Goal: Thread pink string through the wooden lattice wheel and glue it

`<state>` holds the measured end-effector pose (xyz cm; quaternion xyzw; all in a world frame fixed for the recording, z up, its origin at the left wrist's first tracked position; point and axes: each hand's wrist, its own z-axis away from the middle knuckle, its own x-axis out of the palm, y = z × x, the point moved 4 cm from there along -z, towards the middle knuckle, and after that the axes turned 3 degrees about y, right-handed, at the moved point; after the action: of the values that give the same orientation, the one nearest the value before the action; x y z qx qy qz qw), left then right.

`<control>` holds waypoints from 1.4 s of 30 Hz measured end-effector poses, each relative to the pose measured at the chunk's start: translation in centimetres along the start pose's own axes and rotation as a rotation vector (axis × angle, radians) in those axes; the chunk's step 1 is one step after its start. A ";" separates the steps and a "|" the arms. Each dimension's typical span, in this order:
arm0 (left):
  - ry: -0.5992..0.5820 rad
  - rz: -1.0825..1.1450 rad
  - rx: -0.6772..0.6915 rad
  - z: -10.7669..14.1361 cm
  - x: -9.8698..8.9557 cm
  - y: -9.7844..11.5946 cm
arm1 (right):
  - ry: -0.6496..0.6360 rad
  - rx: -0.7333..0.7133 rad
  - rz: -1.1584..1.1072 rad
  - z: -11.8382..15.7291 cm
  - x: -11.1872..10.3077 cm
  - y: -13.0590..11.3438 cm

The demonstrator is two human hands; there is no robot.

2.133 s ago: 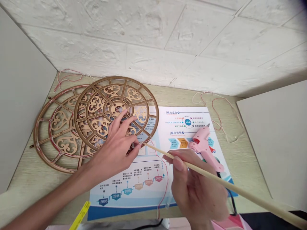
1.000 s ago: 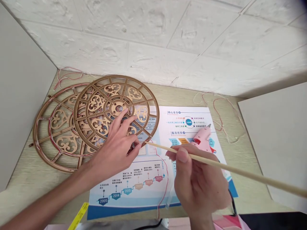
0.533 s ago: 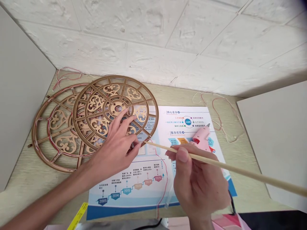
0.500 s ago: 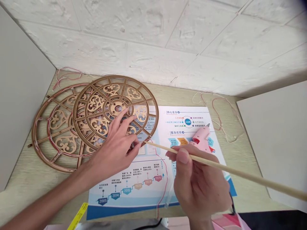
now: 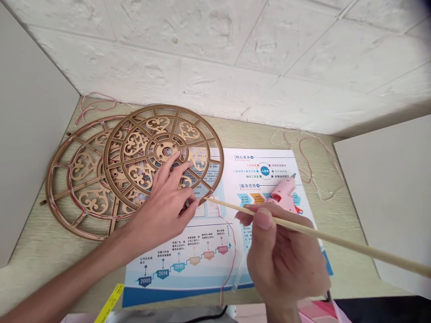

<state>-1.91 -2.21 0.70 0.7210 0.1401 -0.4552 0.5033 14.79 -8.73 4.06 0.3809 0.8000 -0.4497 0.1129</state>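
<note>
My left hand [image 5: 161, 211] lies on the upper of two laser-cut wooden fretwork discs [image 5: 144, 150], with fingers spread across it and the thumb at its lower rim, holding it. That disc overlaps a lower matching disc [image 5: 82, 166], which has red thread along its ribs. My right hand [image 5: 284, 258] pinches a long bamboo stick [image 5: 313, 235], whose tip is just right of the upper disc's rim. Behind that hand, a pink hot glue gun [image 5: 284, 190] lies on a printed paper poster [image 5: 188, 264], partly hidden.
Loose red-and-white thread [image 5: 96, 105] lies behind the discs, and more [image 5: 313, 168] lies to the right of the poster. White panels stand on both sides, with a white brick-textured wall behind. A yellow strip [image 5: 109, 303] and a black cable [image 5: 328, 296] lie at the bottom.
My right hand and the stick have shifted slightly right, moving the tip a little away from the disc rim. My left hand and the discs have stayed nearly still.
</note>
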 end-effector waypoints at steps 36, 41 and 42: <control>0.006 0.004 0.012 0.1 -0.1 -0.1 | -0.061 -0.058 -0.059 -0.7 0.2 -1.3; 0.006 0.012 0.010 0.1 0.0 0.0 | -0.142 -0.175 -0.142 -1.1 0.1 -2.4; 0.007 0.012 0.010 0.1 0.0 0.0 | -0.147 -0.201 -0.145 -1.2 0.2 -2.6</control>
<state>-2.00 -2.28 0.71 0.7260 0.1352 -0.4503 0.5019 13.04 -8.49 6.28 0.2749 0.8559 -0.4010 0.1761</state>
